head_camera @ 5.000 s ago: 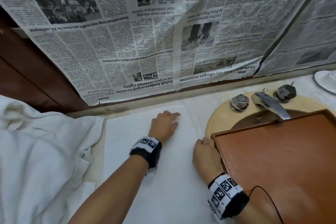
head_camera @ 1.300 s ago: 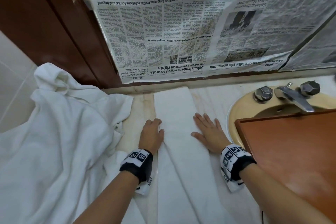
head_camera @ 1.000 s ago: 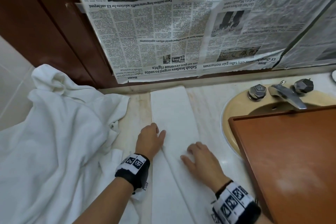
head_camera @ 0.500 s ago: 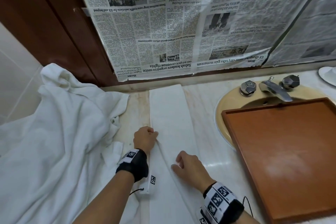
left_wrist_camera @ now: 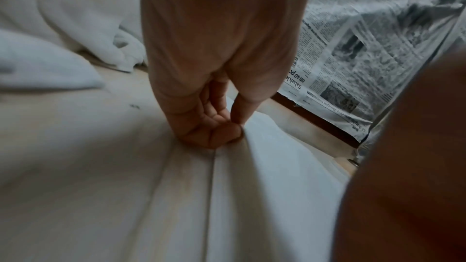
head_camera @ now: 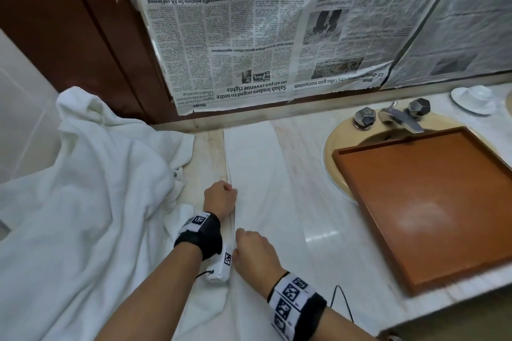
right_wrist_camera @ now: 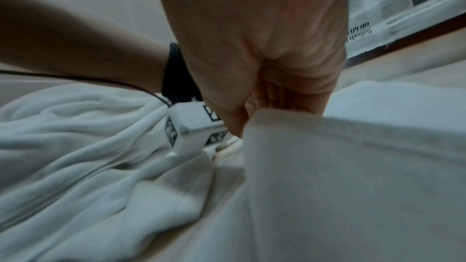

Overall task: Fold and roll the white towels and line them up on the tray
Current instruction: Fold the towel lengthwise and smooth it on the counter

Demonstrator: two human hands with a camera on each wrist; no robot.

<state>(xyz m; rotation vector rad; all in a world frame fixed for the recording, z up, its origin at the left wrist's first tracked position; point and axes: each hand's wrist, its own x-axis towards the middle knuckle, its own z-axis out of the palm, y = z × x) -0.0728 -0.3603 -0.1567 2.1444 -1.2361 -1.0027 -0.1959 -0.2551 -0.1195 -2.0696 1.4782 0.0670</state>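
Towel edge pinched by both hands; tray bare.

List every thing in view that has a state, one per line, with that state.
Folded towel: laid flat as a long narrow strip on the counter, not yet rolled.
Left hand: pinches the strip's left edge.
Right hand: grips the same edge, nearer the person.
Towel pile: crumpled, unfolded, left of the strip.
Tray: holds no towels, sits over the sink.
Faucet: no water seen running.
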